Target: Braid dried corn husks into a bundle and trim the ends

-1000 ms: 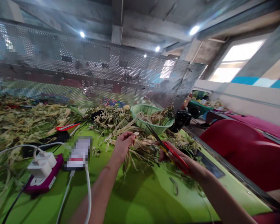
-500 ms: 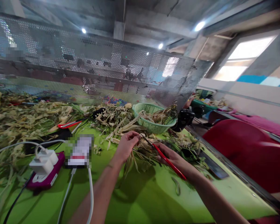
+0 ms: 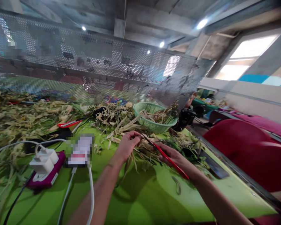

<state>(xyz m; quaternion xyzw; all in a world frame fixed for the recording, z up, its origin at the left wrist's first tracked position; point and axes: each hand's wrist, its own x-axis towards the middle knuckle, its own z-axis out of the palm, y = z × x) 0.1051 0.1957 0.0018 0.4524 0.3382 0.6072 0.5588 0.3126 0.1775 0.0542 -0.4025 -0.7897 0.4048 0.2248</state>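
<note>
My left hand is closed, pinching a bunch of dried yellow-green leaves that hangs down over the green table. My right hand grips red-handled scissors. Their dark blades point up and left, and the tips reach the leaves right beside my left fingertips. Both hands are in the middle of the view, just in front of a green plastic basket filled with leaf scraps.
Piles of dried leaves cover the table's far and left sides. A second pair of red scissors lies there. A purple power strip with white chargers and a blurred phone sit at left. A perforated metal screen stands behind. A red chair stands at right.
The scissors swung from pointing at the basket to the leaves in my left hand, and the blades closed in toward my left fingertips. My left hand barely moved.
</note>
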